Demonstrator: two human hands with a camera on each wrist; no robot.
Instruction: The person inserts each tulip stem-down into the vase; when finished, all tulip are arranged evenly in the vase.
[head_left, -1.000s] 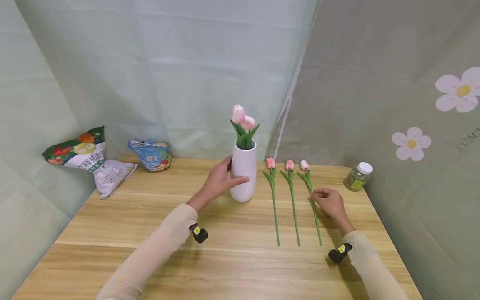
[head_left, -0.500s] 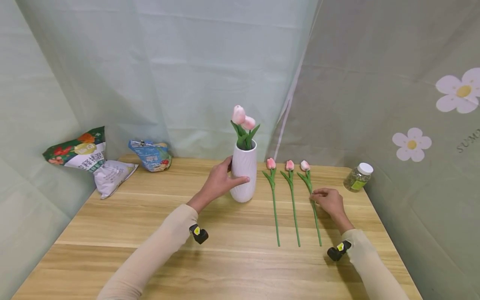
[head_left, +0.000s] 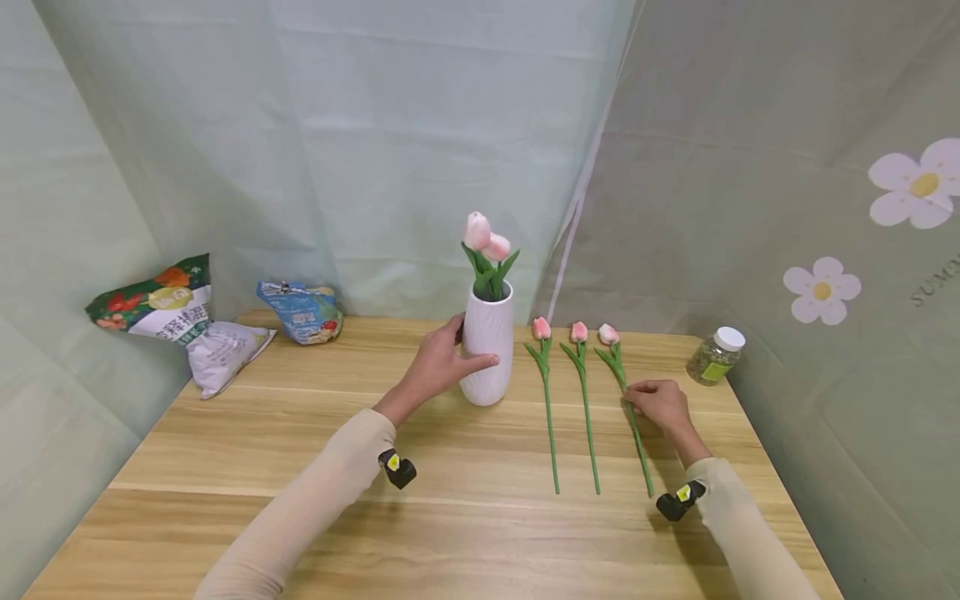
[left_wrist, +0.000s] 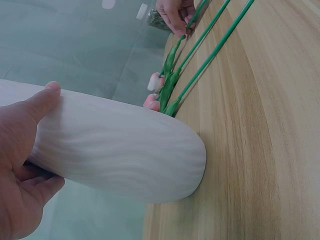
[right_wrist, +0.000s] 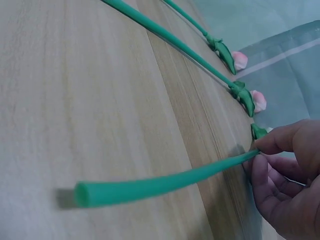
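Note:
My left hand (head_left: 438, 360) grips a white ribbed vase (head_left: 487, 350), thumb across its front and fingers behind it. Two pink tulips (head_left: 486, 237) with green leaves stand in the vase. To its right, three tulips lie side by side, blooms toward the back. My right hand (head_left: 663, 407) pinches the rightmost tulip (head_left: 637, 446) by its green stem between thumb and fingers. In the right wrist view the cut end of that stem (right_wrist: 150, 189) points toward the camera, with a shadow beside it. The middle tulip (head_left: 588, 408) and the left tulip (head_left: 548, 408) lie untouched.
A jar with a white lid (head_left: 716, 356) stands at the back right of the wooden table (head_left: 465, 517). At the back left are a blue snack pouch (head_left: 302, 312) and a green-and-white bag (head_left: 183, 321). Fabric curtains (head_left: 420, 150) rise behind the table.
The right hand's fingers have closed on the rightmost tulip's stem. That stem's lower end has swung slightly to the right and its bloom has tilted. The left hand and vase stay put.

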